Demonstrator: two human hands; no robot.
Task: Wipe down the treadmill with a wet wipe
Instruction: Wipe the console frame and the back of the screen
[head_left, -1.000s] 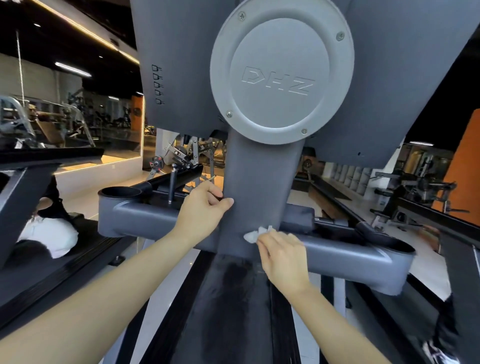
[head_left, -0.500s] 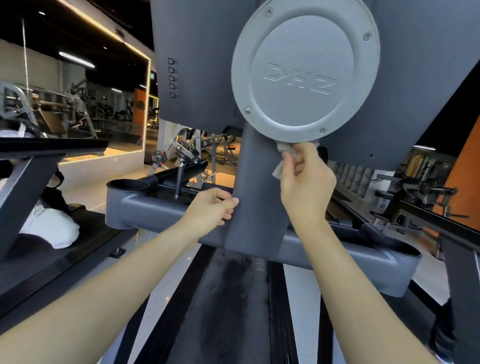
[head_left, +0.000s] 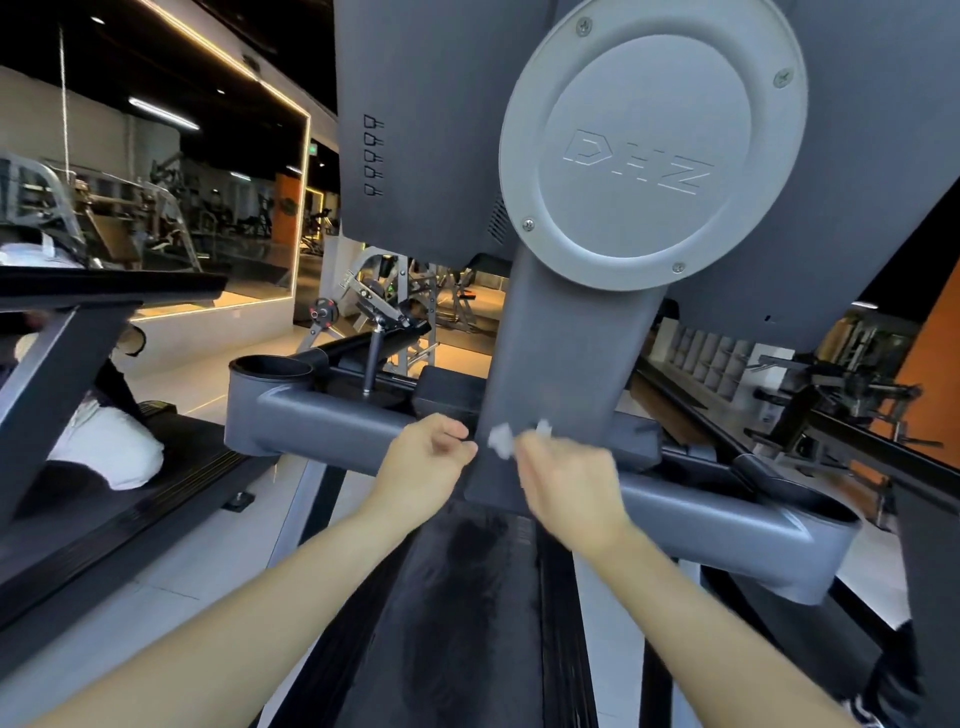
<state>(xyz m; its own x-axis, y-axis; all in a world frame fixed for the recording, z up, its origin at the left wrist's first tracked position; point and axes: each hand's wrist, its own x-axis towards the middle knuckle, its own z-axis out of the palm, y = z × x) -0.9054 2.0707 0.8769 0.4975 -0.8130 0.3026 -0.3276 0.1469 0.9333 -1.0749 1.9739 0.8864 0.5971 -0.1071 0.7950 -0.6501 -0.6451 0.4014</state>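
Right hand pinches the wet wipe and holds it low on the centre column of the treadmill, just above the crossbar. The hand is motion-blurred, so finger detail cannot be resolved. Left hand sits at the column's left edge with its fingers curled. Whether it grips the edge or only rests there cannot be determined.

Probable faults from this position:
- Wipe loss. The wipe is bunched small and only its tips show beyond the fingers. A fast stroke may pull it free, and it would likely fall onto the belt.
- Uneven coverage. A crumpled wipe presents little contact area, so streaks or missed strips on the column are likely.
- Moisture ingress. The vent slots and screw heads above are likely entry points if the wipe is overly wet.

Markings: the round cover carries raised lettering "DHZ". A vertical row of five small pictograms is too small to read.
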